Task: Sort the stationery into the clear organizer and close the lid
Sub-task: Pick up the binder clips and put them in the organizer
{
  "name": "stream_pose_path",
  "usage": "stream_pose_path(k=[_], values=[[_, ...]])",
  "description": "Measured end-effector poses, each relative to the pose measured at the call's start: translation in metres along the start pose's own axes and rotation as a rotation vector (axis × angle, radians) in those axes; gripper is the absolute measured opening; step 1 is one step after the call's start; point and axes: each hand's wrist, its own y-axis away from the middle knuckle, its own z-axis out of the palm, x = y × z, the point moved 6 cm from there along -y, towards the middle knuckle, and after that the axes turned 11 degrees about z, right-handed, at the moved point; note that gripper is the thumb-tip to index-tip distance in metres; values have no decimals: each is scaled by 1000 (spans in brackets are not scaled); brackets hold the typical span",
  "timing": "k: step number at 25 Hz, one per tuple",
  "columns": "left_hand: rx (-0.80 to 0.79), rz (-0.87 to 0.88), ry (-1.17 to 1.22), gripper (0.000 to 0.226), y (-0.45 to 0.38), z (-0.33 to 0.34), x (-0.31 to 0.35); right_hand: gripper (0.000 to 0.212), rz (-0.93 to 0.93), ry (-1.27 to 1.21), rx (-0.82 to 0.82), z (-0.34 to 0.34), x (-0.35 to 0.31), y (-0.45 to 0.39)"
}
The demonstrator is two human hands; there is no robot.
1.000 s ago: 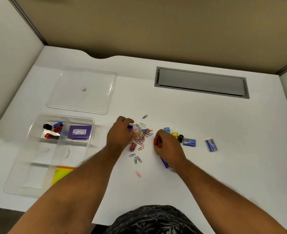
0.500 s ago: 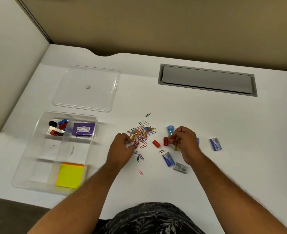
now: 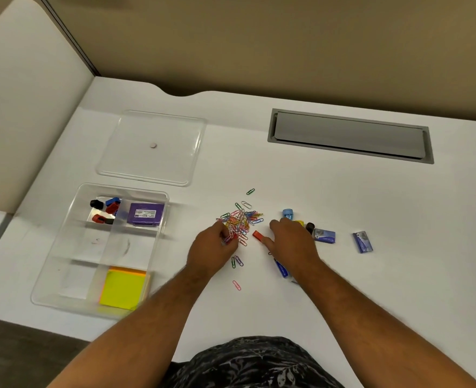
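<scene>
The clear organizer [image 3: 63, 247] lies at the left of the white desk. It holds several small black, blue and red pieces [image 3: 106, 211], a purple box [image 3: 146, 214] and yellow sticky notes [image 3: 122, 289]. Its clear lid [image 3: 136, 152] lies flat behind it. A heap of coloured paper clips [image 3: 242, 217] sits mid-desk. My left hand [image 3: 211, 247] is at the heap's near edge and pinches a small red piece [image 3: 229, 238]. My right hand [image 3: 290, 242] rests palm down, thumb and forefinger apart beside another red piece [image 3: 257, 235]. What is under its palm is hidden.
Light blue [image 3: 287, 213], yellow [image 3: 299, 223] and black [image 3: 309, 226] small pieces lie behind my right hand. Three blue staple boxes [image 3: 325, 236] [image 3: 362, 242] [image 3: 282, 268] lie around it. A grey cable hatch [image 3: 348, 137] is set into the desk's back. Stray clips [image 3: 236, 285] lie nearer me.
My right hand has moved left and nearer, from the small pieces to the loose red piece. My left hand has stayed at the clip heap's edge, closing on the red piece.
</scene>
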Motion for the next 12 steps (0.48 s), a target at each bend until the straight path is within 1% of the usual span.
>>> stream_pose_path(k=[1,3,5,6,7,9,10,12], values=[[-23,-29,81,23,0,0,0,53,-10,15,-1,1,-1,1],[-75,-138,328,24,1,1,1,53,-25,8,20,0,-1,4],[-139,-315,566,35,4,4,3,51,-9,-17,34,-1,-1,9],[-162,-382,633,40,5,4,4,54,9,-22,36,-1,0,11],[-175,-412,667,45,5,4,4,59,25,-13,35,1,0,13],[-166,-390,658,52,2,-1,6,71,55,35,10,5,2,16],[-144,-354,606,53,1,-5,7,75,67,48,-3,8,2,16],[-94,-257,460,54,0,-13,10,75,76,61,-7,11,0,15]])
